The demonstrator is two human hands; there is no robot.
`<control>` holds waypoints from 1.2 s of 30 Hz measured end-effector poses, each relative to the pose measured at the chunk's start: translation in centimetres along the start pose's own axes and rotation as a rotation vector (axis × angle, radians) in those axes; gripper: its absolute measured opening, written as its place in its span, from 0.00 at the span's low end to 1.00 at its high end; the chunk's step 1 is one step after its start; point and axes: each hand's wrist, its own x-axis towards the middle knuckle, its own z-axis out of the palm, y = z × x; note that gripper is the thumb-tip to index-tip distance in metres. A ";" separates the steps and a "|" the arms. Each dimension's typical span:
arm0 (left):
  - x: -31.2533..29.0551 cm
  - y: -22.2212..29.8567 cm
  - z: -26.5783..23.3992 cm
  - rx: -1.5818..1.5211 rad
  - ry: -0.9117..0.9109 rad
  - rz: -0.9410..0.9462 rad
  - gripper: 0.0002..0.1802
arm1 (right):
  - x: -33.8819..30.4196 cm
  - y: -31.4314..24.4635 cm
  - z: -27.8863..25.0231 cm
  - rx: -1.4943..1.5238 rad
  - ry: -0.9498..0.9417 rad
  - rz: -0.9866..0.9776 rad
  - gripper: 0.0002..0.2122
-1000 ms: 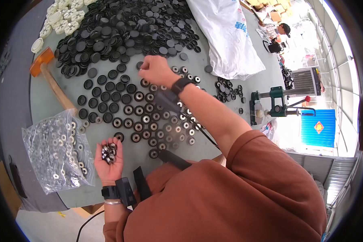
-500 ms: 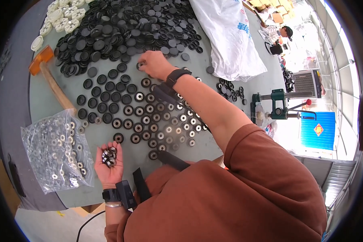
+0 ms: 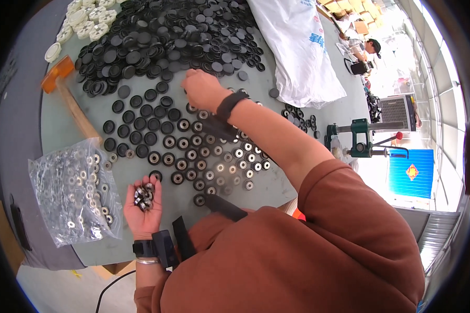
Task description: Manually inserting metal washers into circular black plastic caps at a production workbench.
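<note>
The left hand [image 3: 143, 216] is cupped around metal bearings [image 3: 144, 197] by the near edge of the table [image 3: 269, 189]. The right hand [image 3: 203, 89], fingers curled, is beside the black caps [image 3: 167, 44]; whether it grips something, I cannot tell.

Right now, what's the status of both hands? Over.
Left hand palm up, cupping small metal bearings. Right hand near black cap pile, grip unclear. Orange-headed hammer lies left, clear of both.

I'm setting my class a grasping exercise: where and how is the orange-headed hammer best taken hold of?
Probably midway along the wooden handle, from above and its right side: that stretch is slim and exposed, while the orange head is thicker and the plastic bag crowds the handle's lower end.
</note>
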 end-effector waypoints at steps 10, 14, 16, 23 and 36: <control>0.3 -0.2 1.8 -0.003 -0.031 0.008 0.14 | -0.4 -2.8 0.1 0.208 0.136 -0.027 0.09; 0.3 -0.3 1.7 -0.008 -0.011 0.022 0.13 | -3.3 -8.9 -3.2 0.653 0.101 -0.305 0.11; 0.5 -0.2 1.6 0.011 -0.006 0.017 0.13 | -5.7 -12.1 -3.9 0.745 -0.032 -0.538 0.08; 0.5 -0.7 1.1 0.079 -0.005 -0.040 0.13 | -6.9 -12.7 -3.1 0.659 -0.148 -0.495 0.07; 0.3 -0.4 0.0 0.038 0.045 -0.084 0.11 | 0.1 -1.0 1.1 0.407 0.119 0.000 0.09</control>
